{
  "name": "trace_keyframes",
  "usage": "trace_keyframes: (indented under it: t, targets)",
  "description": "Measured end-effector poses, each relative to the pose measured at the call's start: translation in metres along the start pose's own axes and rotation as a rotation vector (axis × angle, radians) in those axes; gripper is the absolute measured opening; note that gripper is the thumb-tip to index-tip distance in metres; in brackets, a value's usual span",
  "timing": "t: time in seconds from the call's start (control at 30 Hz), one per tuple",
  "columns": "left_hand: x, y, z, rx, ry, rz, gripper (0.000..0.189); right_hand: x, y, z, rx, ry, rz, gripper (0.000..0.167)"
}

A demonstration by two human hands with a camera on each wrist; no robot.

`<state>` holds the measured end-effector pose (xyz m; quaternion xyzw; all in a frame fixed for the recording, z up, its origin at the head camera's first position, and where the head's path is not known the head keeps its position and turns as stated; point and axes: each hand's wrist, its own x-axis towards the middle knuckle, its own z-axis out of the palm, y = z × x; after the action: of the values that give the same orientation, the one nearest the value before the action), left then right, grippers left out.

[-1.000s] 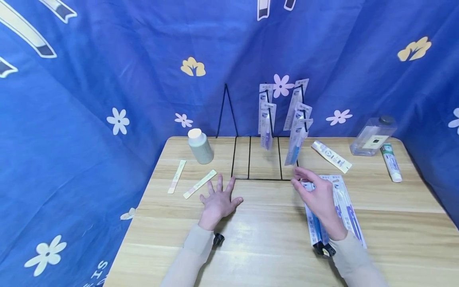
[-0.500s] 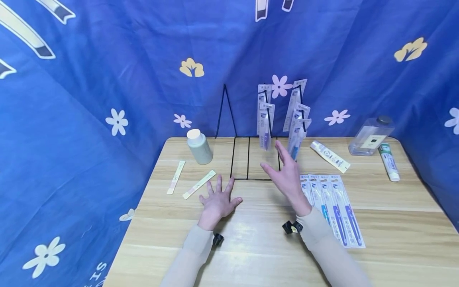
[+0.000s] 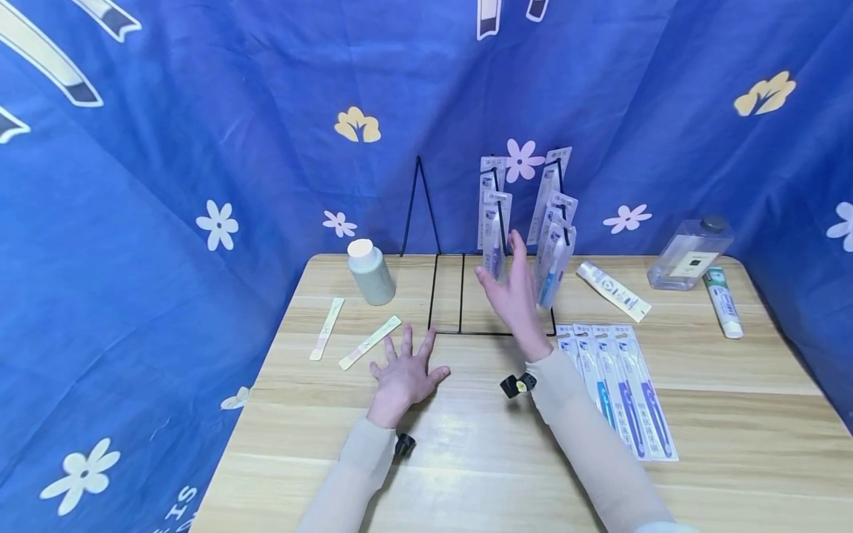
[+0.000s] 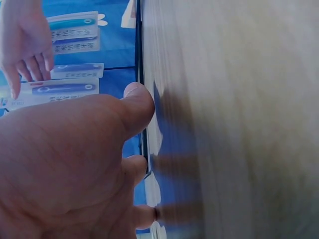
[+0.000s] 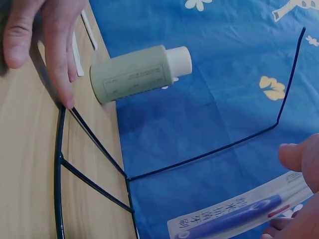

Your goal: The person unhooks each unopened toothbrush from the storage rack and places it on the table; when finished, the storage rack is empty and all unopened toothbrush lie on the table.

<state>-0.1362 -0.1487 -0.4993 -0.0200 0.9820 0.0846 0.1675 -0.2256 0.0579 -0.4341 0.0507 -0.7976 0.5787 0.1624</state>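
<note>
My left hand [image 3: 405, 377] lies on the table with its fingers spread, a fingertip at the front left corner of a black wire rack [image 3: 462, 296]. My right hand [image 3: 516, 296] is raised in front of the rack, thumb and fingers apart, close to a purple packaged toothbrush [image 5: 234, 216] on the left hook. The right wrist view has its thumb and fingertips around that package's near end; contact cannot be told. More packaged toothbrushes [image 3: 552, 270] hang on the right hook. Several packaged toothbrushes [image 3: 629, 400] lie side by side on the table at right.
Left of the rack stands a green bottle [image 3: 373, 277] with a white cap. Two slim sachets [image 3: 370, 343] lie near it. On the right are a white tube [image 3: 614, 290], a clear bottle [image 3: 689, 255] and a green-and-white tube [image 3: 724, 302]. Blue cloth surrounds the table [image 3: 466, 459].
My right hand has moved left and forward, from the front of the right-hand hook to the left-hook packages. The front package on the right hook has swung slightly. My left hand stays put.
</note>
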Motion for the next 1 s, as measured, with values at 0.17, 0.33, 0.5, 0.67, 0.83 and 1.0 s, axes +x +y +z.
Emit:
trace_keyframes:
  t: [0.17, 0.33, 0.5, 0.67, 0.83, 1.0]
  targets:
    - [0.0, 0.001, 0.0, -0.002, -0.006, 0.003, 0.08, 0.014, 0.006, 0.006, 0.041, 0.067, -0.048, 0.076]
    - [0.001, 0.002, 0.001, 0.0, -0.009, 0.004, 0.079, 0.023, 0.008, 0.009, 0.065, 0.121, -0.021, 0.058]
    - [0.001, 0.003, 0.0, 0.001, -0.014, 0.004, 0.08, 0.026, 0.008, 0.009, 0.049, 0.148, -0.025, 0.039]
    - [0.001, 0.003, -0.001, -0.002, -0.014, 0.001, 0.081, 0.025, 0.007, 0.009, 0.001, 0.175, -0.049, 0.021]
    - [0.0, 0.001, 0.0, -0.001, -0.007, 0.0, 0.08, 0.022, 0.004, 0.01, -0.009, 0.184, -0.053, 0.016]
    - [-0.001, 0.0, 0.0, -0.004, -0.001, 0.0, 0.08, 0.018, 0.003, 0.01, 0.001, 0.183, -0.068, 0.017]
